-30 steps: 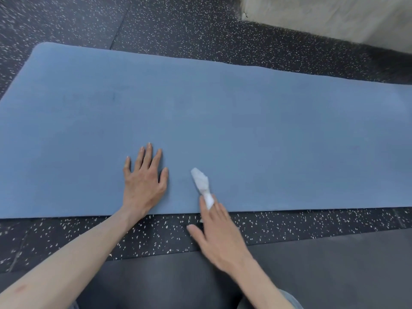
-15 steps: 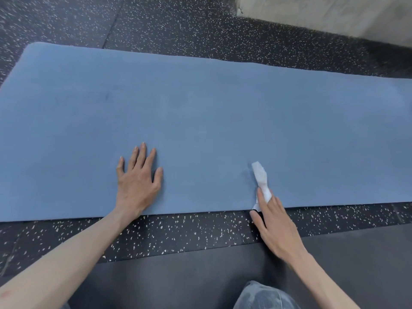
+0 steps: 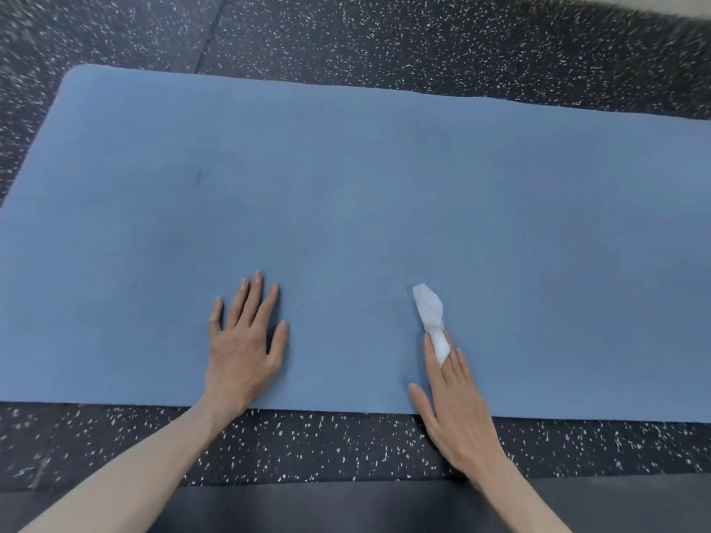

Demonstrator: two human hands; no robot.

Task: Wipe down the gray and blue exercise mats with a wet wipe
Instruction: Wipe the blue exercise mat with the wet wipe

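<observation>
Blue mat (image 3: 384, 194) on speckled floor (image 3: 346, 444), mid-wipe.
Left hand (image 3: 242, 352) flat, fingers spread, pinning mat; right hand (image 3: 454, 409) fingers straight, wipe (image 3: 429, 309) tucked between them, pressed near front edge.

Head view: looks forward-down, close over blue mat (image 3: 384, 209) near edge.

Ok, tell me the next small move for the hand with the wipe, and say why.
Probably slide the right hand forward, pushing the wet wipe toward the far edge of the blue mat. The wipe lies near the near edge, and the left hand rests flat on the mat.
</observation>
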